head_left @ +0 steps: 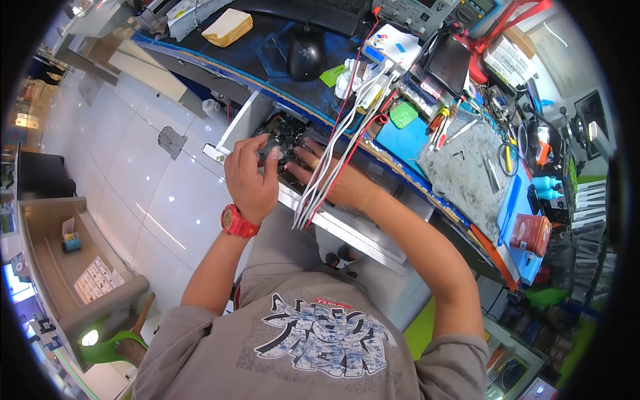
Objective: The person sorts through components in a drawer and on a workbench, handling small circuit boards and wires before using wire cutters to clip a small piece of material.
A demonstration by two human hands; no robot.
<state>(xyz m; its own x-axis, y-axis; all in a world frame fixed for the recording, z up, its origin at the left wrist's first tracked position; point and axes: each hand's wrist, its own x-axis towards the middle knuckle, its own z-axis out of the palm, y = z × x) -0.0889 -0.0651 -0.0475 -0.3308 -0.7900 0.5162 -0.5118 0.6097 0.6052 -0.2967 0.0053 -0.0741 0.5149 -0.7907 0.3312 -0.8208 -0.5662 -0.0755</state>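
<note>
Black mouse (307,55), green case (403,115), multimeter (481,11)

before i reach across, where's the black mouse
In the head view, the black mouse sits near top centre on the dark mat, right of the yellowish block and beyond the right hand.

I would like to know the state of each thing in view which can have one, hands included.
Drawer: pulled open
Small dark parts: jumbled inside the drawer
Left hand: over the drawer, fingers bent; grip unclear
Right hand: in the drawer, under the cables
White cables: hanging loose
Red watch: strapped on
Black mouse: untouched
</note>
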